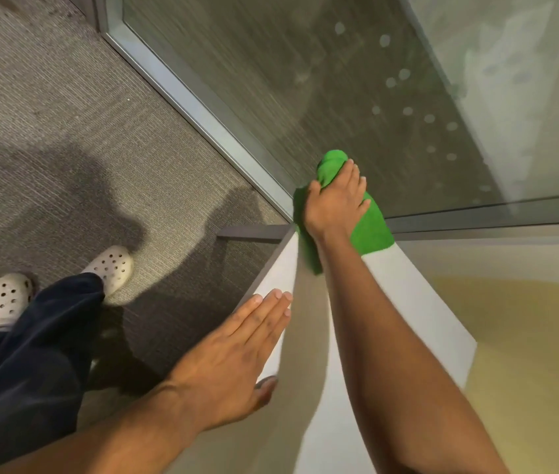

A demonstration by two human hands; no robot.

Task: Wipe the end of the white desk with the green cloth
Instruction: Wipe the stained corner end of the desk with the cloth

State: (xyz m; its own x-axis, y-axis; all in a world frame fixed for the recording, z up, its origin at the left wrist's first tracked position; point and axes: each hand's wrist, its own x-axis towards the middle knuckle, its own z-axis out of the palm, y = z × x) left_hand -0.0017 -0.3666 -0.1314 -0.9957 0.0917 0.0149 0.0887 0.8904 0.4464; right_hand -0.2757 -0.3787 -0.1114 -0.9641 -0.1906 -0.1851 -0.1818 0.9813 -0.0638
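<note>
The white desk [408, 295] runs up the middle of the view as a narrow strip that ends against a glass wall. A bright green cloth [372, 229] lies bunched at that far end, partly over the desk's left corner. My right hand [334, 205] presses down on the cloth with the fingers spread over it. Nearer to me, my left hand [237, 354] rests flat on the desk's left edge. Its fingers are straight and together, and it holds nothing.
The glass wall [339, 97] with a metal frame [196, 97] stands right behind the desk's end. Grey carpet [65, 131] covers the floor on the left, where my legs and white clogs [110, 265] stand. A yellowish surface [527, 336] lies to the right of the desk.
</note>
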